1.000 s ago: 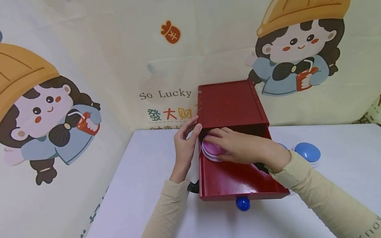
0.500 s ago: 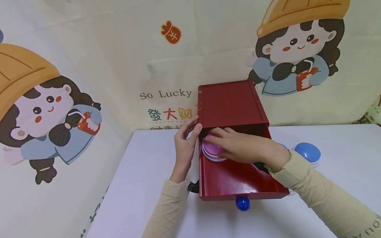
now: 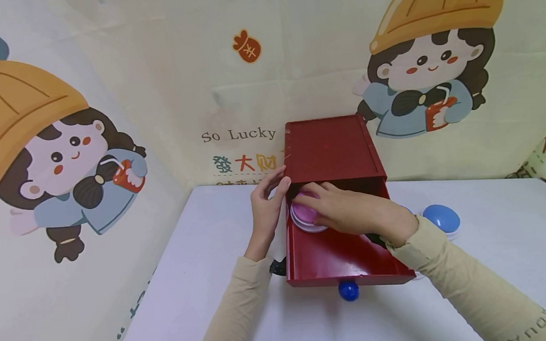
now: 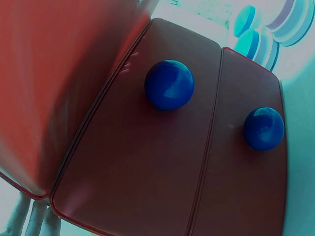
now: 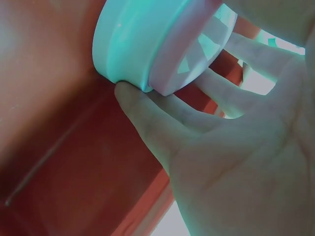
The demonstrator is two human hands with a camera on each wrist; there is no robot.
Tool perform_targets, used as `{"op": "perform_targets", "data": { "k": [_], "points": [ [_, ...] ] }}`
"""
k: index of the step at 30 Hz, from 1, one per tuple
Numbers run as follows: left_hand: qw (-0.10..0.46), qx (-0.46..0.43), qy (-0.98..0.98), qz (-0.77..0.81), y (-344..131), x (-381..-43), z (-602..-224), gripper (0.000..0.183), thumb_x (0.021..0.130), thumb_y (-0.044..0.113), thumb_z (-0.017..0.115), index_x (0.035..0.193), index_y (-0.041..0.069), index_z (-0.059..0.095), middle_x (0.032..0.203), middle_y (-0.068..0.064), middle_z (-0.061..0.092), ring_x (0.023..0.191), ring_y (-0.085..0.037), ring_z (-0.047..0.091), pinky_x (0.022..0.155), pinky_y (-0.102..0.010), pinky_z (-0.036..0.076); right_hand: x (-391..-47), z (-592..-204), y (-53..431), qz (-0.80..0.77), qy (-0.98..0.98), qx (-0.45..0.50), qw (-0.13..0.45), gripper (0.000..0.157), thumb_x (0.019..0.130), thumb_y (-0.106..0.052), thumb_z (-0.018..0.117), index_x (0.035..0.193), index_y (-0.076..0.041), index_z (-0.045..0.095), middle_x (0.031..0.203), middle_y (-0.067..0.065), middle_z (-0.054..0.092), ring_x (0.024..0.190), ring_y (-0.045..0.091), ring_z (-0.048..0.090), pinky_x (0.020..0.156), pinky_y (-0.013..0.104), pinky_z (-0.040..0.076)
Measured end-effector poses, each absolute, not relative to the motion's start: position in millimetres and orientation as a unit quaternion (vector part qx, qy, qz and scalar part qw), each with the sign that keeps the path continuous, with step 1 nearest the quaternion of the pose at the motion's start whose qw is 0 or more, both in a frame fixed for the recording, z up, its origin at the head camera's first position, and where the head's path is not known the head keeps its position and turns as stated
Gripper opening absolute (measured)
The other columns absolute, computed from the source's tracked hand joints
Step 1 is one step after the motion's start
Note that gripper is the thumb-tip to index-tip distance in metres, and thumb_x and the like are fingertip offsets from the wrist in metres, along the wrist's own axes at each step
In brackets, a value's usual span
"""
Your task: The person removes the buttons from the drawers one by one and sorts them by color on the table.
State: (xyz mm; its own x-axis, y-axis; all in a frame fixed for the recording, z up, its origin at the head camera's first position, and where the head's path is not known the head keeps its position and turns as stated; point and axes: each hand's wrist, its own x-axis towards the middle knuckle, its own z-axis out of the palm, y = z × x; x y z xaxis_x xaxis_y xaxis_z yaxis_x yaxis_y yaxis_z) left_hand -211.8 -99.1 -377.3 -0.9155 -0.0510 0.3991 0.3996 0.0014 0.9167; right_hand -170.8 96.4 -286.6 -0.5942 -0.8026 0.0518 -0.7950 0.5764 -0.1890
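Observation:
My right hand reaches into the pulled-out drawer of a red drawer box. It grips a round push-button buzzer with a pink top and a white base, at the drawer's back left. In the right wrist view, fingers curl along the rim of the buzzer. My left hand touches the box's left side with extended fingers. Only a few left fingertips show at the lower left of the left wrist view.
A blue-topped buzzer stands on the white table right of the box, with another partly hidden by my right wrist. Blue knobs stick out from the fronts. A cartoon-printed cloth hangs close behind.
The head view shifts very slightly. Both hands, the drawer and the pink buzzer stay in practically the same places.

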Motion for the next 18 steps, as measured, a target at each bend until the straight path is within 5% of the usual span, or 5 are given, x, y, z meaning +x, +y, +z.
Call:
{"op": "perform_targets", "data": {
  "k": [18],
  "points": [
    [0.145,-0.112,-0.689,-0.702,-95.1,-193.0,-351.2,0.035,0.096,0.01,0.063,0.13,0.002,0.064,0.123,-0.013,0.067,0.113,-0.02,0.062,0.094,-0.025,0.049,-160.3,-276.6,100.5,-0.091,0.887,-0.452,0.026,0.056,0.091,-0.015,0.07,0.143,-0.012,0.048,0.146,0.016,0.044,0.136,0.035,0.041,0.092,0.044,0.056]
  ]
}}
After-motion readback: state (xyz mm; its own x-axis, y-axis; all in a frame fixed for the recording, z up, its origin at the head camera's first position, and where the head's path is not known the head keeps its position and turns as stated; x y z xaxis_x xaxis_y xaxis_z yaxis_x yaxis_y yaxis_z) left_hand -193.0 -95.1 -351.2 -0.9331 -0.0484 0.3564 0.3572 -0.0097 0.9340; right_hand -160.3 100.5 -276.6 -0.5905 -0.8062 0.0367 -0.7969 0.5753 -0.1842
